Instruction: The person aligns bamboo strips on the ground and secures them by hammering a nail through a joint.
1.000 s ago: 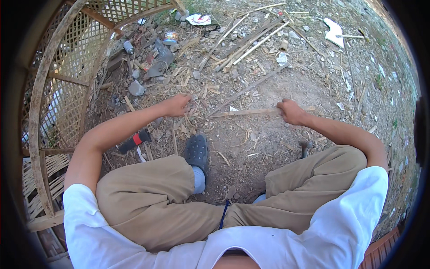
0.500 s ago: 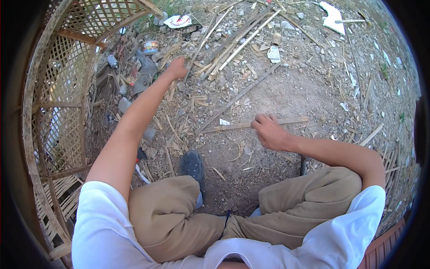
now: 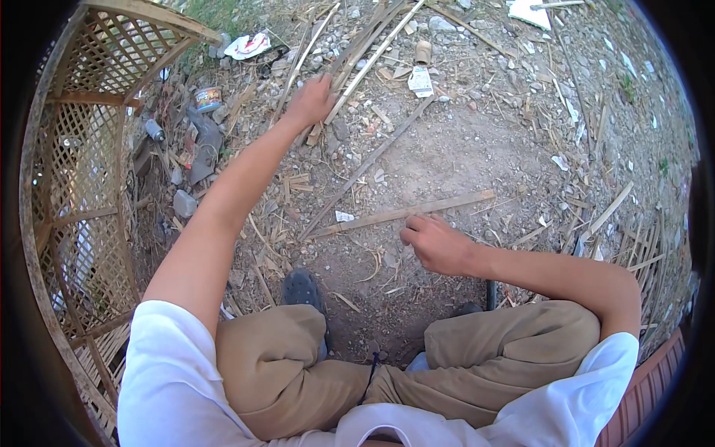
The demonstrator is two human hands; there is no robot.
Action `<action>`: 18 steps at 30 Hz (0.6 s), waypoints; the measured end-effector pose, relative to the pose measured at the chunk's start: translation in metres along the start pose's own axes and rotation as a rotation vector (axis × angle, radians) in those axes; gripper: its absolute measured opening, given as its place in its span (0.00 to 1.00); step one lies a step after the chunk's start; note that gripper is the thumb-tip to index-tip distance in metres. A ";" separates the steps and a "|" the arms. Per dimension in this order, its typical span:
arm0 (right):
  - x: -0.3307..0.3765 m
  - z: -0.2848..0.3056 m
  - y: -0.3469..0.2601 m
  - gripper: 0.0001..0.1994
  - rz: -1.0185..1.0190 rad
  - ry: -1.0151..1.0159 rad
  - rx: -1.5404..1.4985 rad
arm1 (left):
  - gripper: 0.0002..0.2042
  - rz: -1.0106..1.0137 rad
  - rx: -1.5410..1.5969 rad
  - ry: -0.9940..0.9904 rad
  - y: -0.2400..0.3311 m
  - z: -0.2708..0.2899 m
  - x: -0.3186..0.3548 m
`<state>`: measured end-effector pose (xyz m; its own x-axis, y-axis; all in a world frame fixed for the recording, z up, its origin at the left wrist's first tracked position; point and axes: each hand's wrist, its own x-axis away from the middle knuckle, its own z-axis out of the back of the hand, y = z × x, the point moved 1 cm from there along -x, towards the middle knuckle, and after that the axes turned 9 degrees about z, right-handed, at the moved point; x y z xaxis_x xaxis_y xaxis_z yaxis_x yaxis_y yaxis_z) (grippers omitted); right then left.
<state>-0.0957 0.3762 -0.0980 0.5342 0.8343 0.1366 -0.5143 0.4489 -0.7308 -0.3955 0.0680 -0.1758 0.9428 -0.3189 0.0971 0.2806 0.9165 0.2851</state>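
Two strips lie on the ground, ends together; bundle beyond is loose

Grey strip (image 3: 369, 164) and pale strip (image 3: 447, 204) lie flat on the ground (image 3: 469, 145), forming a V. Near ends meet or nearly so, left of the right fingers (image 3: 411, 228); can't tell if they touch. Grey one runs away from the body, passing right of the left fingers (image 3: 325, 83). Pale one lies just ahead of the right fingers.

Progress, my read: both strips laid out, no fastening visible between them. Bundle of strips (image 3: 378, 58) unsorted, so most of the stock looks unused.

Left fingers: curled down at the near end of the bundle. Tips hidden; can't tell if they grip a strip or only touch.

Right fingers: loosely bent, palm down, nothing seen in them. Tips partly hidden, contact with the pale strip unclear.

Further out: paper scrap (image 3: 344, 216) inside the V, left of the right fingers. Dark rod (image 3: 491, 294), below and right of the right fingers. Dark clog (image 3: 302, 288), below and left of them. Tub (image 3: 208, 99) left of the left fingers; lattice frame (image 3: 89, 97) well beyond it, same side.
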 end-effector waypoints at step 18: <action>0.010 0.016 -0.007 0.16 -0.018 -0.006 0.032 | 0.16 0.101 0.220 0.150 -0.026 0.041 -0.020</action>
<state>-0.0977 0.3866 -0.0805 0.5396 0.8279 0.1529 -0.5261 0.4734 -0.7065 -0.4294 0.0405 -0.1461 0.9847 -0.1745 -0.0016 0.1536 0.8619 0.4832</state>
